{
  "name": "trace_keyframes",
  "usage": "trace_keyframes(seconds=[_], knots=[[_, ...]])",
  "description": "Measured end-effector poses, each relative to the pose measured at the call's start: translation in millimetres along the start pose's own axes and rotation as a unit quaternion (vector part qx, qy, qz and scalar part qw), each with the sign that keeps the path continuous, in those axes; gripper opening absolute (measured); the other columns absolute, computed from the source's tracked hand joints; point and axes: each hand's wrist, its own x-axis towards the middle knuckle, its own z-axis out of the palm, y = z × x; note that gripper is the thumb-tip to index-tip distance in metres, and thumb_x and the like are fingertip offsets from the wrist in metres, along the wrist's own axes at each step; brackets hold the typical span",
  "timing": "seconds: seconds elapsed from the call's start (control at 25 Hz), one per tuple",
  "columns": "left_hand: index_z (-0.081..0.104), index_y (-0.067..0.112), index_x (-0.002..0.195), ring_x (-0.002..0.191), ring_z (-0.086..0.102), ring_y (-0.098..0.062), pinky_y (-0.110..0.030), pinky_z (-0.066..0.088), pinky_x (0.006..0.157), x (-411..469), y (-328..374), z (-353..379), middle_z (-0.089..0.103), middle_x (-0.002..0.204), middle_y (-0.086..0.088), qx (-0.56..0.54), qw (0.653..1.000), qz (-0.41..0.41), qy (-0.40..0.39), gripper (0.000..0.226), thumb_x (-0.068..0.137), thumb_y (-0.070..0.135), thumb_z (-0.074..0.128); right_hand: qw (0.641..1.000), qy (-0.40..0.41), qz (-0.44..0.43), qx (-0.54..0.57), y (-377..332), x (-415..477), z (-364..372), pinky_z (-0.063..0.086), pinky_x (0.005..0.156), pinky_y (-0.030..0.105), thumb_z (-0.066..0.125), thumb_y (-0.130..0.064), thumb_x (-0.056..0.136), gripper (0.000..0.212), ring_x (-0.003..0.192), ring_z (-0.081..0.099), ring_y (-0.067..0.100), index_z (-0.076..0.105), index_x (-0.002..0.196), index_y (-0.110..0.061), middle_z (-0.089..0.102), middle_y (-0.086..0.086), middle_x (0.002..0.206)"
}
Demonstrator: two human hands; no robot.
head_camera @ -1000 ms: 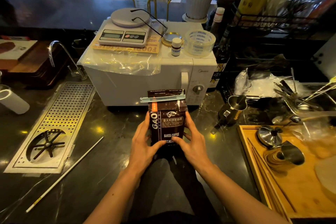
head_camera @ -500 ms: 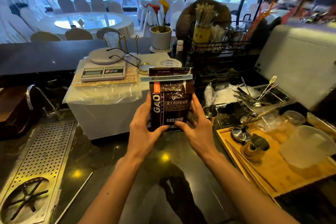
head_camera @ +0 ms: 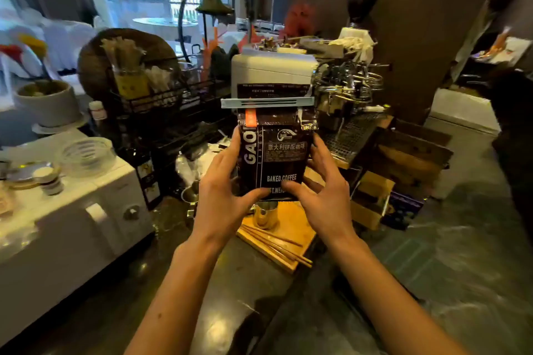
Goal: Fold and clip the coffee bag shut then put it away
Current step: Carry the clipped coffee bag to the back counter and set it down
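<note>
A dark brown coffee bag (head_camera: 277,153) with white lettering is held upright in the air in front of me. A pale grey-blue clip (head_camera: 266,102) runs across its folded top, and the flap stands above the clip. My left hand (head_camera: 222,196) grips the bag's left side and lower edge. Its right side and lower corner are held by my right hand (head_camera: 323,193). The bag hangs above the end of the dark counter.
A white microwave (head_camera: 72,219) with small jars on top stands at the left. A wooden tray (head_camera: 277,239) with a metal pitcher (head_camera: 265,215) lies under the bag. Behind are a black wire rack (head_camera: 161,101), an espresso machine (head_camera: 340,95) and cardboard boxes (head_camera: 403,158); green floor at right.
Both hands have lifted the clipped bag off the counter and carried it to the right. The view has swung right, from the microwave and scale towards the espresso machine.
</note>
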Motion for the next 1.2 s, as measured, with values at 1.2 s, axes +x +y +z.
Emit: trace_keyframes(seconds=[1.2], knots=[[0.018,0.030,0.154,0.129,0.048,-0.005,-0.017,0.045,0.102,87.1,282.8,683.1,0.048,0.141,0.009,-0.310,0.839,0.191,-0.405,0.111,0.068,0.019,0.087,0.814,0.494,0.087,-0.292,115.3,-28.5,-616.8,0.047,0.107,0.036,0.078,-0.010,0.079,0.088,0.126,0.047,-0.008,0.030,0.148,-0.037,0.050,-0.031,0.134]])
